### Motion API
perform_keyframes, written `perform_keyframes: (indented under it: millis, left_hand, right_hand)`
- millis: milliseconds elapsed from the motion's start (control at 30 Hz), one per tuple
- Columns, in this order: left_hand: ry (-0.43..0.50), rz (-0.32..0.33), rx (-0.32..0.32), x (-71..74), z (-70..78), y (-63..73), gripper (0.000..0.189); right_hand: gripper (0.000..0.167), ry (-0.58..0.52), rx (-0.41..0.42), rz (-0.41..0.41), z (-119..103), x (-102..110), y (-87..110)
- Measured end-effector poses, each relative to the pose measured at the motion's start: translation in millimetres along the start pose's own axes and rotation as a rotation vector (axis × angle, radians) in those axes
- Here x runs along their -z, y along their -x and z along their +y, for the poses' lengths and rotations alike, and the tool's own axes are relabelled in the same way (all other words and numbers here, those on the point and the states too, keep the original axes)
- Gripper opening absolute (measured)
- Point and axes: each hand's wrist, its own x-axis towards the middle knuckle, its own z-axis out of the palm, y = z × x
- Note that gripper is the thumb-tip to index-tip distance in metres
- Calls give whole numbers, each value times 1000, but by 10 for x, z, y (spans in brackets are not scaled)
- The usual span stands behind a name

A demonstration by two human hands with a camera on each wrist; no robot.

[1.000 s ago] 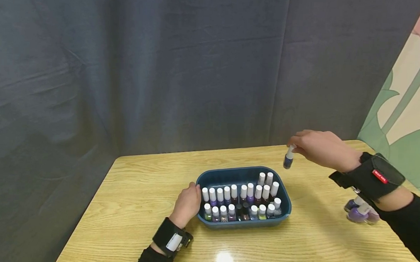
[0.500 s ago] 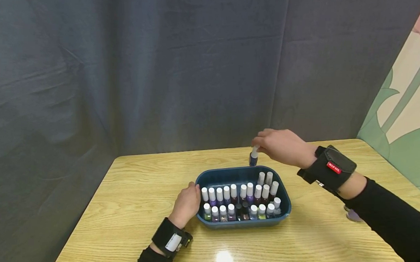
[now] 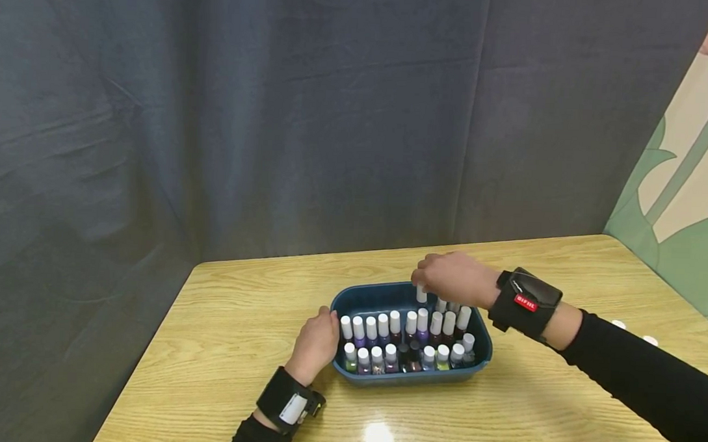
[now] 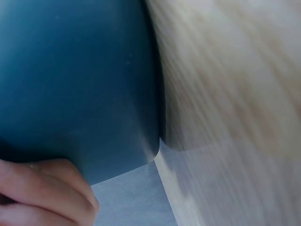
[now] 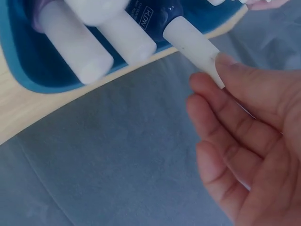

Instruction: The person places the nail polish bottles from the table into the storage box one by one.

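My right hand is over the back of a dark blue plastic tub. Thumb and fingertips pinch the white cap of a nail polish bottle, its dark blue glass body down inside the tub, next to other white-capped bottles. In the head view only the cap shows below the fingers. At the tub's left end, my left hand grips the rim; the left wrist view shows its bent fingers against the tub's outer wall. Rows of nail polish bottles, mostly white-capped with a few black caps, stand upright in the tub.
A wooden table carries the tub. Beyond the right forearm, white caps of loose bottles peek out, mostly hidden by the sleeve. A dark grey curtain hangs behind the table, with a painted wall at the right.
My right hand has carried the dark blue nail polish bottle leftward from the tub's right side, then lowered it into the back of the tub. The left hand stays on the rim.
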Motion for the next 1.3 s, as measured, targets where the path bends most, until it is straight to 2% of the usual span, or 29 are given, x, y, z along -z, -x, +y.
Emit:
perform_keyframes:
  millis: [400,1300]
  left_hand:
    - [-6,13,-18,-11,-19,4,24]
    - [16,-37,17,5,-42,1,25]
  right_hand:
    - [15,6,-10,-82,-19,-111,42]
    - [15,-4,-15,-105,-32,-159,40]
